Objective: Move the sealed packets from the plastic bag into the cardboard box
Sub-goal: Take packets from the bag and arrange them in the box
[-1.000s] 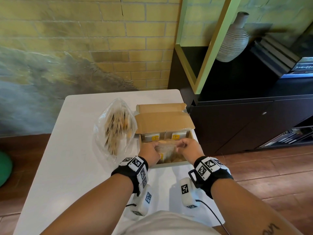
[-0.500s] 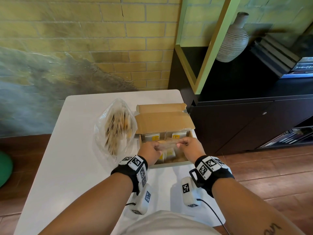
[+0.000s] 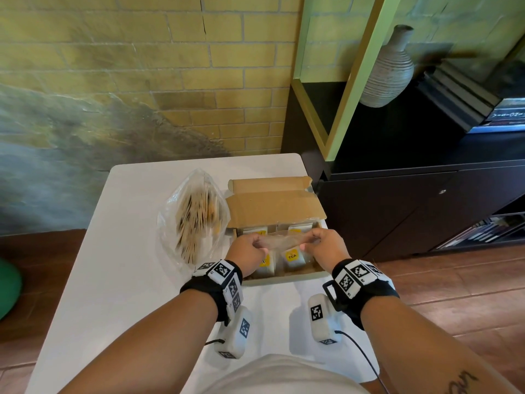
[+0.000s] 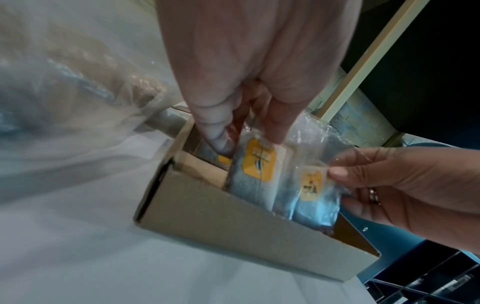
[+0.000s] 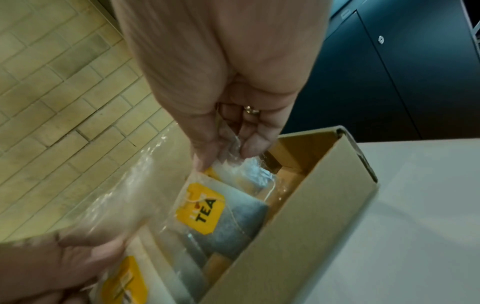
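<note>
Both hands pinch one clear sealed packet at its top edge, the left hand (image 3: 248, 251) on its left corner and the right hand (image 3: 325, 245) on its right corner, stretching the packet (image 3: 281, 242) over the open cardboard box (image 3: 284, 278) at mid-frame in the head view. It looks light, limp and slick, so the crimped seal corners seem the safest hold. More tea packets (image 5: 223, 218) stand inside the box. The plastic bag (image 3: 196, 217) lies just left of it.
</note>
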The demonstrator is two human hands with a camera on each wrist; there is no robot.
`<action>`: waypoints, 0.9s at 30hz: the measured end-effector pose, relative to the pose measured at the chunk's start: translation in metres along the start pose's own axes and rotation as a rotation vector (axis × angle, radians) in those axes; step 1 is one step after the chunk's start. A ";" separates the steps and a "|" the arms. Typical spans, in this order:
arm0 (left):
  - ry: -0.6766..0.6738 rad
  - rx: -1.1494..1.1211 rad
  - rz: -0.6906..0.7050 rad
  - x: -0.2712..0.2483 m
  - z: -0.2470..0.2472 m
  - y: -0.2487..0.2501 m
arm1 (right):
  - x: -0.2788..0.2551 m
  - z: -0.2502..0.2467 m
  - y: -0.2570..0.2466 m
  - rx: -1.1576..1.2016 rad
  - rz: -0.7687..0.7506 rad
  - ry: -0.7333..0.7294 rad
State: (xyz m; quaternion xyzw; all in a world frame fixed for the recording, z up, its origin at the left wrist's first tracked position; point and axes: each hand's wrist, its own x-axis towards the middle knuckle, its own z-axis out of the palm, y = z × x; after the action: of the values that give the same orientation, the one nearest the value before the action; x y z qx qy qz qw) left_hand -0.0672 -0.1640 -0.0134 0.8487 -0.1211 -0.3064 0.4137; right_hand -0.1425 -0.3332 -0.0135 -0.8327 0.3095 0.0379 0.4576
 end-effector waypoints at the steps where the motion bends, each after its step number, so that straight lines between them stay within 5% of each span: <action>1: 0.004 -0.017 -0.007 0.001 -0.002 0.000 | 0.000 -0.003 -0.001 0.008 -0.008 0.009; 14: 0.264 -0.224 -0.052 0.004 -0.023 0.008 | 0.008 -0.028 -0.017 -0.068 -0.147 0.123; 21: 0.394 -0.342 0.017 0.000 -0.041 0.014 | 0.012 -0.011 -0.033 -0.484 -0.240 -0.130; 27: 0.416 -0.325 0.031 -0.004 -0.049 0.015 | 0.020 0.003 -0.025 -0.776 -0.130 -0.245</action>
State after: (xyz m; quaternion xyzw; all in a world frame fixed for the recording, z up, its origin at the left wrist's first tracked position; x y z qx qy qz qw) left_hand -0.0386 -0.1406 0.0226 0.8139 0.0042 -0.1344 0.5653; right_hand -0.1122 -0.3306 -0.0041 -0.9506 0.1625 0.2216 0.1444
